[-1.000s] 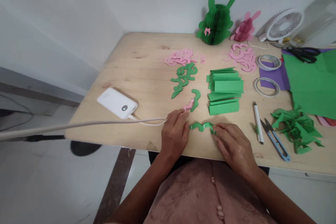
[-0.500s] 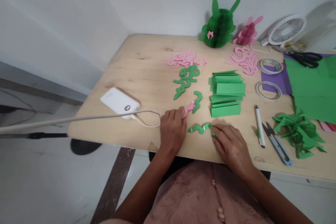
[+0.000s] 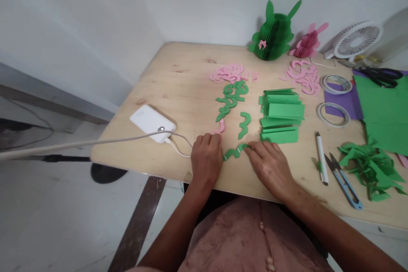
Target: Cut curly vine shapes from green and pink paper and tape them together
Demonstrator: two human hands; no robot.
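Green wavy strip (image 3: 231,152) is placed near the front edge of the table (image 3: 178,106), its right end pinched by the fingertips of the right hand (image 3: 270,165); the fingers of the left hand (image 3: 207,159) are curled at its other end, but whether it is gripped cannot be told. Beyond it are laid a green cutout (image 3: 245,126) and folded green papers (image 3: 286,110), while the left hand is neighboured by a white cable (image 3: 95,141).

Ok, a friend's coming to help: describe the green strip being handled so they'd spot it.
Find the near side of the wooden table. There, between left hand and right hand, lies the wavy green strip. White marks cross it, unlike the plain green piece just beyond.
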